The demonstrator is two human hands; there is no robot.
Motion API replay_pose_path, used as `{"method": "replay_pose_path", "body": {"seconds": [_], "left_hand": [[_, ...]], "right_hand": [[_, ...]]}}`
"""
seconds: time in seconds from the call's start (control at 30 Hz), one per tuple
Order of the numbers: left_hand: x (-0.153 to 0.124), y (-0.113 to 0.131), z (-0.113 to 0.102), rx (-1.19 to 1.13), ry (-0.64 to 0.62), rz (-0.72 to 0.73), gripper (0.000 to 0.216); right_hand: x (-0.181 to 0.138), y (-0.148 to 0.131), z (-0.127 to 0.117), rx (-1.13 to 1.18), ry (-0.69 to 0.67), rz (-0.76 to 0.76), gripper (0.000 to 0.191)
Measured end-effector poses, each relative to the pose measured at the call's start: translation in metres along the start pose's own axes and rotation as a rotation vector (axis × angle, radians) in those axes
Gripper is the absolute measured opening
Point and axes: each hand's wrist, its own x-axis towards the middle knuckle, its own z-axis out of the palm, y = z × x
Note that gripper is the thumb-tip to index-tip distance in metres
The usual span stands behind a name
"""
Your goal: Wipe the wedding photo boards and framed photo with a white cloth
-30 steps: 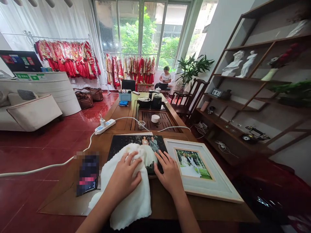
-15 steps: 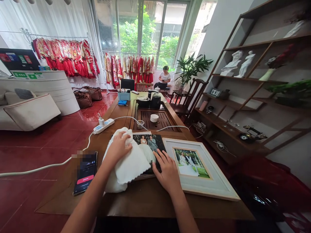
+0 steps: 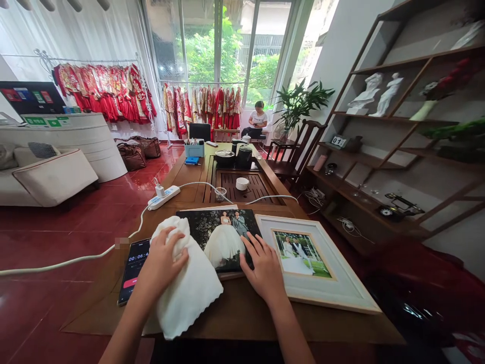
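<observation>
The left hand (image 3: 166, 258) clutches a bunched white cloth (image 3: 193, 285) at the left edge of the dark photo panel (image 3: 223, 240); the right hand (image 3: 262, 267), fingers spread, rests on its right edge, just beside 1 white-framed photo (image 3: 310, 258). Further along the table (image 3: 337, 323) sit a power strip (image 3: 163, 197) and white cup (image 3: 242, 183), then 2 racks of red garments (image 3: 102, 96)

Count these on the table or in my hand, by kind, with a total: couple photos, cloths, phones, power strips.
Couple photos: 2 (dark photo, framed photo)
Cloths: 1 (white cloth)
Phones: 1 (phone)
Power strips: 1 (power strip)
Total: 5
</observation>
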Motion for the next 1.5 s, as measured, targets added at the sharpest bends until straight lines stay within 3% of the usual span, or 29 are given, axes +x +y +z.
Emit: {"method": "replay_pose_path", "body": {"seconds": [0.13,0.27,0.5,0.67,0.9,1.27,1.37,1.5], "left_hand": [[-0.019,0.021,-0.006,0.031,-0.015,0.023,0.028],[-0.025,0.050,-0.007,0.006,-0.112,0.082,0.029],[0.004,0.100,0.018,-0.088,-0.237,0.199,0.031],[0.021,0.119,0.032,-0.094,-0.271,0.264,0.033],[0.030,0.100,0.025,-0.098,-0.265,0.216,0.030],[0.050,0.018,0.002,-0.001,-0.151,-0.020,0.028],[0.059,0.020,0.003,-0.006,-0.172,0.012,0.028],[0.070,0.044,0.013,-0.068,-0.235,0.144,0.028]], "right_hand": [[0.000,0.000,0.003,-0.002,0.003,-0.006,0.045],[0.000,0.000,0.004,-0.004,0.018,-0.019,0.045],[-0.002,0.001,0.006,0.005,-0.005,-0.035,0.045],[-0.005,0.005,0.012,0.027,-0.039,-0.029,0.045],[-0.004,0.001,0.008,0.031,-0.010,-0.029,0.047],[-0.004,-0.001,0.007,0.012,0.026,-0.014,0.047],[-0.004,-0.003,0.008,0.015,0.018,-0.014,0.046],[-0.004,-0.005,0.009,0.014,0.013,-0.022,0.047]]}}
